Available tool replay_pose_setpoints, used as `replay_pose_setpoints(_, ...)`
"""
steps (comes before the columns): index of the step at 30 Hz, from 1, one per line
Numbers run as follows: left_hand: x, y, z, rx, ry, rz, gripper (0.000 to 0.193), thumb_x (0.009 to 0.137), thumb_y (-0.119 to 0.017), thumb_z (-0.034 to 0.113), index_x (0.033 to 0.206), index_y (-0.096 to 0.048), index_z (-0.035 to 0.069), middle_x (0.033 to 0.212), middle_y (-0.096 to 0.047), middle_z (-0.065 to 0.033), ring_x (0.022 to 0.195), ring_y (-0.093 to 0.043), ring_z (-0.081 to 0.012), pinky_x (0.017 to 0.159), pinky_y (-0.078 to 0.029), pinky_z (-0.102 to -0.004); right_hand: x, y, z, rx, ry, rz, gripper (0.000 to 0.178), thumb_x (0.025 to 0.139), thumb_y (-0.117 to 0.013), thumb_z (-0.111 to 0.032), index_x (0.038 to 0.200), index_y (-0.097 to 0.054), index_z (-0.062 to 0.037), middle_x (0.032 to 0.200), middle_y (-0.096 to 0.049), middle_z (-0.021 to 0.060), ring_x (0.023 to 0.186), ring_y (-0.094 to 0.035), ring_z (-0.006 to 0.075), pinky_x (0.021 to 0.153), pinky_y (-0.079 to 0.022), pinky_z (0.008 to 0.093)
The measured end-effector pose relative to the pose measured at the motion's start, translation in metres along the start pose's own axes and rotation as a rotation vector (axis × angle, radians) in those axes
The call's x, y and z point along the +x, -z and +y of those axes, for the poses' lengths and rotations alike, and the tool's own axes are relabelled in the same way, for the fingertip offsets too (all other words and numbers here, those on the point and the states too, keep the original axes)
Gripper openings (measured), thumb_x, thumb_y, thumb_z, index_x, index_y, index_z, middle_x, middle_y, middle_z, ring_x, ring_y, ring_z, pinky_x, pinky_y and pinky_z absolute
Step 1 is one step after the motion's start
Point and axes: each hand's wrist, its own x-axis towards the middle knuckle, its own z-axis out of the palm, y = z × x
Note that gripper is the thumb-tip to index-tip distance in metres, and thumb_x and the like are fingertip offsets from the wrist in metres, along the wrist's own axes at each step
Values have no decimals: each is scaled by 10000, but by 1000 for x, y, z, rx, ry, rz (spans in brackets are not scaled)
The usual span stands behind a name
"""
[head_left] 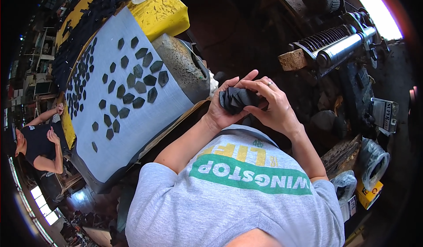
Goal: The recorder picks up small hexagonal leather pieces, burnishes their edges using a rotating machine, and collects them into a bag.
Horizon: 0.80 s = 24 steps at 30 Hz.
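Observation:
A thick stack of black flat pieces (235, 99) sits between my two hands in front of my chest. My left hand (216, 115) cups the stack from the left, its thumb and fingers wrapped round it. From the other side my right hand (280, 112), with a ring on one finger, is closed on the stack's right end. The pieces overlap unevenly, their edges fanned out. To the left, many dark pentagon-shaped pieces (140, 87) lie spread over a light grey sheet (154, 119), apart from my hands; smaller ones crowd its far left side.
A rough stone-like block (174, 59) stands beside the sheet, near a yellow-covered surface (163, 15) with dark scraps. At right is a machine with a shiny metal roller (346, 48) and a brick (292, 60). Another person (44, 145) is beyond the sheet at left.

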Motion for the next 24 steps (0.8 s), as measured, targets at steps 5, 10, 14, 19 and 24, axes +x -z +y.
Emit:
replay_pose_setpoints(5,0,-1,1,-42,43,-50,477,916,-413,335,1346,-388,130,1180,-535,-94,1074,-554,-209,765,-567,-383,1,4,-2,24,-10,-23,564,640,-724,42,1156,-549,-105,1009,-505,101,949,-548,255,675,-580,292)
replay_pose_setpoints(10,-1,1,4,-62,74,-107,485,910,-420,352,1339,-400,126,1198,-527,-107,1092,-542,-234,827,-541,-412,3,11,2,126,59,-25,560,636,-710,40,1158,-548,-84,1017,-511,104,943,-568,254,715,-567,303)
replay_pose_setpoints(14,-2,-4,1,-58,42,-41,483,903,-435,354,1323,-423,116,1205,-524,-110,1114,-525,-247,894,-496,-441,4,14,5,92,162,-5,559,634,-712,26,1159,-548,-76,1040,-514,107,913,-576,251,720,-556,325)
replay_pose_setpoints(19,0,-8,-1,-90,15,-2,478,907,-432,346,1320,-426,106,1208,-518,-113,1100,-536,-242,849,-524,-423,2,3,1,28,77,-10,569,642,-734,5,1169,-548,-105,1054,-515,107,922,-568,259,717,-557,326)
replay_pose_setpoints(24,1,-3,-2,-14,5,-21,487,916,-420,347,1337,-398,102,1195,-522,-119,1050,-570,-216,739,-572,-384,-1,2,-2,6,-21,-26,563,655,-736,2,1173,-547,-110,1058,-524,101,933,-570,264,706,-569,327)
